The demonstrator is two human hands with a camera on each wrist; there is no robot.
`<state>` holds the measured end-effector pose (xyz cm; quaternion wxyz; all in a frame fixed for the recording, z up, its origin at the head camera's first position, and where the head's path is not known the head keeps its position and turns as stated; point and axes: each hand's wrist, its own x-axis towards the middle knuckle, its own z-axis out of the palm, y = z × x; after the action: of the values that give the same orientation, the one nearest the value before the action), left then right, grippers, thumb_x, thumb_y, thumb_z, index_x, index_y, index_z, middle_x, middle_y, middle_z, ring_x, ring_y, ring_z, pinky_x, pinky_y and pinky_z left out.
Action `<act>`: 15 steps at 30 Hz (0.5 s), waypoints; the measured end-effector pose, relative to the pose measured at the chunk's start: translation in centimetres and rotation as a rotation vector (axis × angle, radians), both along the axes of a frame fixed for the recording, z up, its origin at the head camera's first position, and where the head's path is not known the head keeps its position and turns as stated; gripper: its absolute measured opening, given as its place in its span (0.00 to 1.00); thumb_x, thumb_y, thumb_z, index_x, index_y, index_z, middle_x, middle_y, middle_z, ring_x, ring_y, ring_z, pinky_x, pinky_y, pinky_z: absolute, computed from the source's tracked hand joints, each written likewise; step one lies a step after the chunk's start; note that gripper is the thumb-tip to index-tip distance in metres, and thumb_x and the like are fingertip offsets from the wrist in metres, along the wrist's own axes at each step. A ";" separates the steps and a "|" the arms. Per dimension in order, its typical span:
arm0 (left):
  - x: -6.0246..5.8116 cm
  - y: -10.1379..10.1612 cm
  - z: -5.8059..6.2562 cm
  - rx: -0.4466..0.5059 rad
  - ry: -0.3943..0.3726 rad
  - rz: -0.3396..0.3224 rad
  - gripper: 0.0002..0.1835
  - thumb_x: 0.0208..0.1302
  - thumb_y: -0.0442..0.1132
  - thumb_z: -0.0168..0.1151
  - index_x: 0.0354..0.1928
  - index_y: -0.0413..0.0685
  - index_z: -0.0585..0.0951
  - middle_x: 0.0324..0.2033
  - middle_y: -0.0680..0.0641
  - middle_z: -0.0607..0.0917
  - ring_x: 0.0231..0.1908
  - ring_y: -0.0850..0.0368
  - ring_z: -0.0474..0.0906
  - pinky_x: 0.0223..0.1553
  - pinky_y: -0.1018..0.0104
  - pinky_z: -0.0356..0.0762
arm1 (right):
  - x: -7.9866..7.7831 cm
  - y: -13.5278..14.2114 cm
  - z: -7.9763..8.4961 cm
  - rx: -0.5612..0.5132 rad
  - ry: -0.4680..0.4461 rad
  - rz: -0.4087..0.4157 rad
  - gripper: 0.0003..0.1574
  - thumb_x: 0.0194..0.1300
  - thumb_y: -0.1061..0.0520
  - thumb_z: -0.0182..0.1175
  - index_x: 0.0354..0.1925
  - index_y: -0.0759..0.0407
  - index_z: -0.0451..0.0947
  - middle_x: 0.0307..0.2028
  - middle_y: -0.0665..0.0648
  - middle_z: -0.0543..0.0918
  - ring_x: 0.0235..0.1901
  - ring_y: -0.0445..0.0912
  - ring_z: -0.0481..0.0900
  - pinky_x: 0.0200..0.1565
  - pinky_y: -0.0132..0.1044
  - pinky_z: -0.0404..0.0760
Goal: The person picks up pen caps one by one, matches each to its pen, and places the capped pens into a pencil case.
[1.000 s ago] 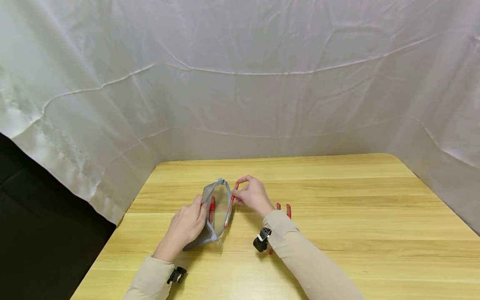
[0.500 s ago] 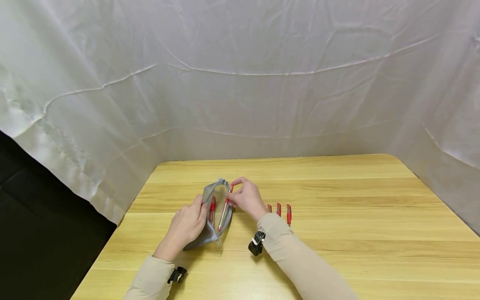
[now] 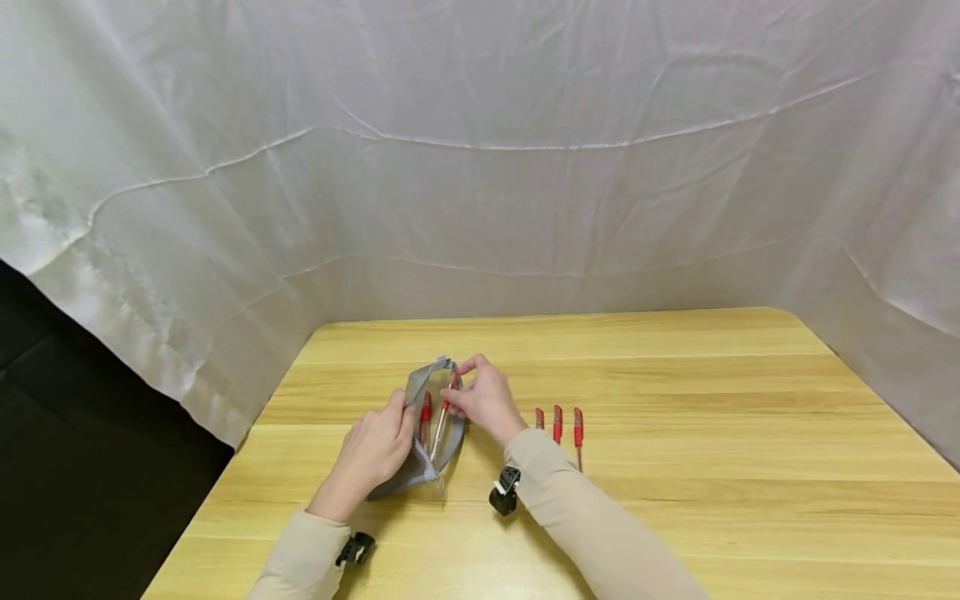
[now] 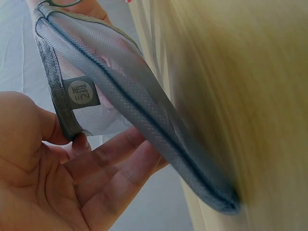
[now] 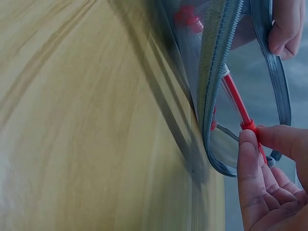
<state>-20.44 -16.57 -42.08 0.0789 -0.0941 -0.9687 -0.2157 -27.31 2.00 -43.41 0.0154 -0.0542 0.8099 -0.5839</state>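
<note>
A grey mesh zipper pouch [image 3: 401,477] stands with its mouth spread wide, left of the table's middle. My left hand [image 3: 378,442] pinches the pouch's near-left rim between thumb and fingers; the left wrist view shows a small dark label [image 4: 83,93] there. At the opening's right side, my right hand [image 3: 487,402] pinches a red pen [image 5: 236,96] near its red cap, the clear barrel slanting down inside the mouth. Another red-capped pen [image 3: 425,408] is inside the pouch. The pouch's lower part hides behind the left hand.
Three red-capped pens lie side by side on the wooden table [image 3: 712,400], the rightmost pen [image 3: 578,429] most visible; the right forearm covers the others' lower ends. Pale curtains [image 3: 525,208] hang behind and at the sides. Black cloth [image 3: 90,433] is at left.
My right hand has moved left, carrying the pen from outside the pouch's right rim into its mouth. The left hand holds still. More of the pens on the table shows.
</note>
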 end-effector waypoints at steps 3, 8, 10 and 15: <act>0.0 0.0 0.0 0.000 0.003 -0.002 0.08 0.85 0.43 0.47 0.43 0.49 0.70 0.20 0.49 0.70 0.18 0.53 0.68 0.19 0.61 0.62 | 0.1 -0.2 0.0 -0.003 -0.006 -0.003 0.24 0.66 0.63 0.76 0.54 0.62 0.74 0.29 0.59 0.90 0.25 0.49 0.90 0.31 0.39 0.89; 0.0 0.0 0.0 -0.007 0.001 0.000 0.09 0.85 0.43 0.47 0.42 0.50 0.70 0.19 0.49 0.70 0.19 0.52 0.68 0.20 0.60 0.62 | 0.1 -0.4 0.0 0.018 -0.019 -0.004 0.23 0.68 0.62 0.75 0.55 0.65 0.75 0.28 0.59 0.90 0.26 0.50 0.91 0.30 0.37 0.89; 0.0 0.0 0.0 -0.009 0.000 0.000 0.09 0.85 0.43 0.46 0.42 0.50 0.70 0.19 0.49 0.69 0.19 0.52 0.69 0.20 0.60 0.62 | 0.1 -0.4 -0.1 0.022 -0.022 -0.006 0.24 0.68 0.62 0.74 0.55 0.66 0.75 0.28 0.59 0.90 0.25 0.49 0.91 0.30 0.37 0.88; 0.0 -0.1 0.0 -0.003 -0.005 0.000 0.09 0.85 0.43 0.46 0.42 0.50 0.70 0.19 0.50 0.68 0.18 0.53 0.68 0.19 0.61 0.62 | 0.3 -0.2 0.0 0.020 -0.029 -0.005 0.23 0.68 0.63 0.74 0.56 0.67 0.76 0.29 0.60 0.90 0.25 0.48 0.90 0.32 0.40 0.90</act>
<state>-20.47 -16.65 -42.08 0.0763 -0.0935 -0.9692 -0.2146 -27.04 1.77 -43.38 0.0261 -0.0437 0.8154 -0.5767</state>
